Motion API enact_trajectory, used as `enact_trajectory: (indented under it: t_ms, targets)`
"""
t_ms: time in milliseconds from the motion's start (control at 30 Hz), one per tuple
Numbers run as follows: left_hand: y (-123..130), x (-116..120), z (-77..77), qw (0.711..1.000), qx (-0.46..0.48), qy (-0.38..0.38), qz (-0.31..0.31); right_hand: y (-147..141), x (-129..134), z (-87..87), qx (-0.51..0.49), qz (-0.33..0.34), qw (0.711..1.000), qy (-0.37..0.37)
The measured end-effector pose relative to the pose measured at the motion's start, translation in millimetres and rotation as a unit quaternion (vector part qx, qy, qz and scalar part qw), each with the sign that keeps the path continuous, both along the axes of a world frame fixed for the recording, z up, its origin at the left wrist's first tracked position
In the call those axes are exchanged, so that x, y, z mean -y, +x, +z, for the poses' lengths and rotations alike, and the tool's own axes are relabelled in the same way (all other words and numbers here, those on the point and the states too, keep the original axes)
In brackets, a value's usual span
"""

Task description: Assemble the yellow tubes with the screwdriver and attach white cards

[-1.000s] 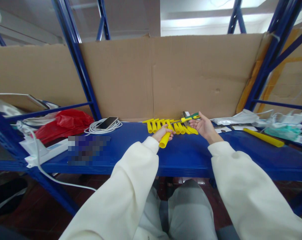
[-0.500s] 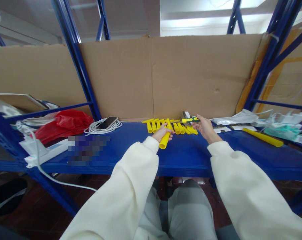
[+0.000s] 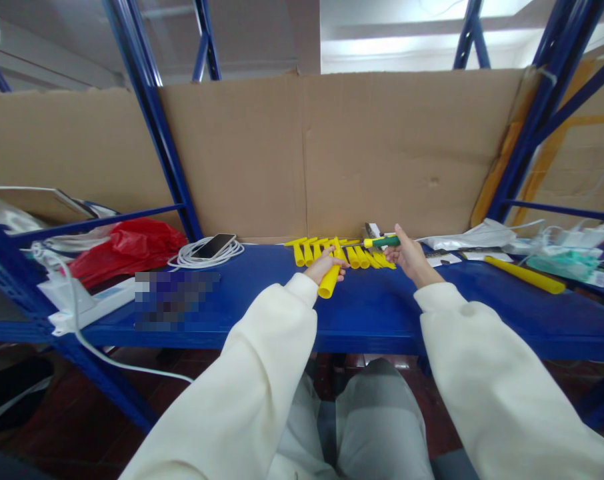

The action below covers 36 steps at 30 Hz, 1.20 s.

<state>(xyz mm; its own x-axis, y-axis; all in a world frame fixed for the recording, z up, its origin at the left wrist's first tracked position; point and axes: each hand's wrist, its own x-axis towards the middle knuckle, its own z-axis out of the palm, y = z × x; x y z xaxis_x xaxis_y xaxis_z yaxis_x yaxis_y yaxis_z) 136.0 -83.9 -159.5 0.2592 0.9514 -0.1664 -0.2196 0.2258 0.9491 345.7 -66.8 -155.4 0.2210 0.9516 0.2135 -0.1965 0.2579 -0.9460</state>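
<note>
My left hand is closed around a yellow tube, whose round open end points toward me. In my right hand is a screwdriver with a yellow and green handle, held level. Its thin shaft points left, to the upper part of the held tube; whether the tip touches it is too small to tell. Behind my hands, several yellow tubes lie in a row on the blue table, and flatter yellow pieces lie at the row's right end.
On the left are a phone on a coiled white cable, a red bag and a white power strip. A long yellow tube and white packaging lie right. Cardboard stands behind.
The screwdriver's handle has turned in my right hand, showing more green, and my right index finger has lifted slightly. My left hand and its tube look the same.
</note>
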Motion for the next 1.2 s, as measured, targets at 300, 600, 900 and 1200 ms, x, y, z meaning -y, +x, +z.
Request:
enact_trajectory:
  t_ms: [300, 600, 900, 1200]
  targets:
    - [-0.2, 4.7, 5.8, 1.0, -0.013, 0.013, 0.007, -2.6, 9.2, 9.2, -0.019, 0.046, 0.998, 0.027]
    - [0.4, 4.9, 6.3, 1.0, -0.004, -0.001, 0.012, -0.4, 6.0, 6.2, -0.002, 0.053, 0.997, 0.059]
    - [0.6, 3.8, 4.3, 1.0, -0.02, -0.003, 0.0, 4.0, -5.2, 0.3, -0.011, 0.051, 0.995, 0.087]
    - [-1.2, 6.2, 8.2, 1.0, 0.004, 0.006, -0.01, 8.1, -16.4, -2.6, -0.031, 0.05, 0.997, 0.059]
